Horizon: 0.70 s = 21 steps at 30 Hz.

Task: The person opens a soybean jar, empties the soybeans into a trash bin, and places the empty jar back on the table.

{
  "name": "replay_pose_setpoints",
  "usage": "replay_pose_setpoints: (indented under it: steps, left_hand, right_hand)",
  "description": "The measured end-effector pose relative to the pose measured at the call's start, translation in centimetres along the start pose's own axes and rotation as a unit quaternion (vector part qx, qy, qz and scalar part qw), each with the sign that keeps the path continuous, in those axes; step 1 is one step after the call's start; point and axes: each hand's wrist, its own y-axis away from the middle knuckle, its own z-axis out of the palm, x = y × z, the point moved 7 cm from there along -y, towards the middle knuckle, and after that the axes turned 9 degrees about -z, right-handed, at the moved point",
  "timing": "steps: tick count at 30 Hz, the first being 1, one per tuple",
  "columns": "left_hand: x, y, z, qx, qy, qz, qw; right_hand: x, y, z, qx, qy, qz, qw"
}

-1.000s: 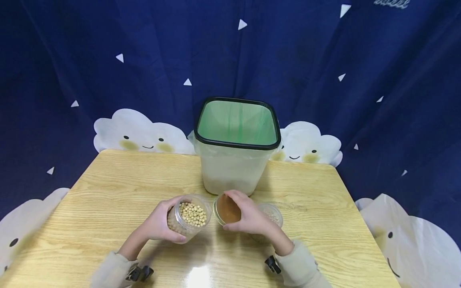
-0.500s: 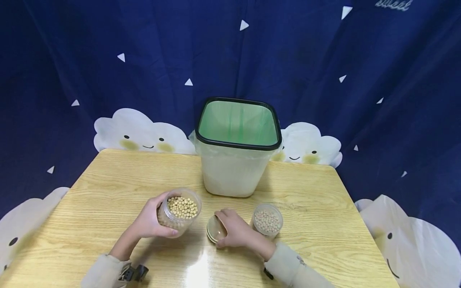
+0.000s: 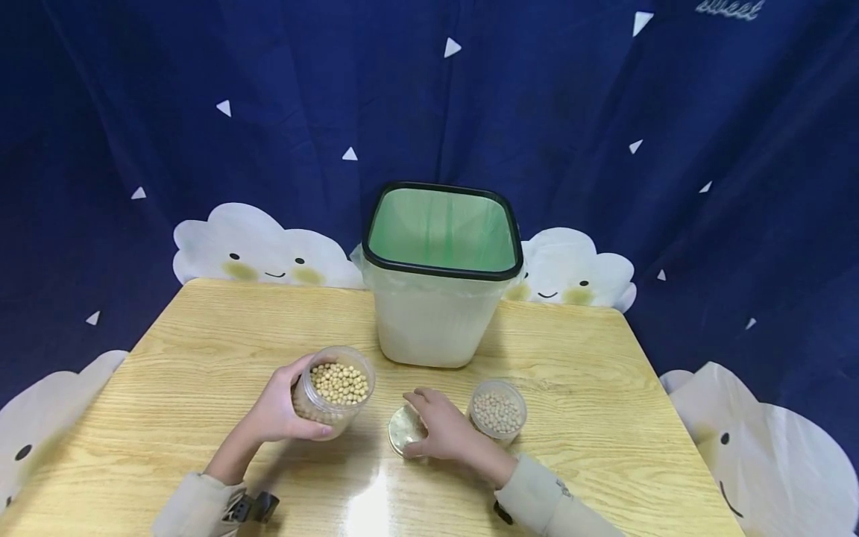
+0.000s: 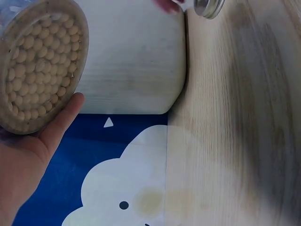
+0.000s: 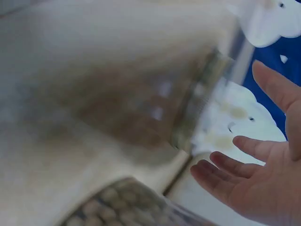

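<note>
My left hand [image 3: 274, 406] grips a clear plastic jar [image 3: 325, 421] of pale yellow soybeans from its left side. The jar is uncovered and tilted, held above the table; its underside shows in the left wrist view. A round gold-coloured lid [image 3: 403, 432] lies on the wood to the jar's right. Over the lid's right part is my right hand [image 3: 444, 431], which hides some of it. Its fingers are spread and stand apart from the blurred lid [image 5: 200, 101] in the right wrist view. Just right of that hand stands a second clear jar [image 3: 498, 412] of pale pinkish beans.
A white bin [image 3: 432, 321] with a black rim and green inside stands at the table's back, behind both jars. The wooden table [image 3: 590, 418] ends at a dark blue curtain [image 3: 295, 97] with white clouds.
My right hand has brought the lid down and left onto the table, and its fingers have come off it. My left hand has shifted slightly left with the soybean jar.
</note>
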Motion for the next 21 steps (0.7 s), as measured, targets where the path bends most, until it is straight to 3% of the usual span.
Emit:
replay_pose_setpoints:
  steps: [11,21]
  left_hand:
    - [0.1,-0.3,0.0,0.007,-0.004,-0.001,1.0]
    - [0.1,-0.3,0.0,0.011,-0.009,-0.004,0.9999]
  right_hand:
    - [-0.1,1.4,-4.3,0.067,-0.082,-0.008,0.994]
    - [0.5,2.6,-7.7,0.133,-0.167,-0.013,0.977]
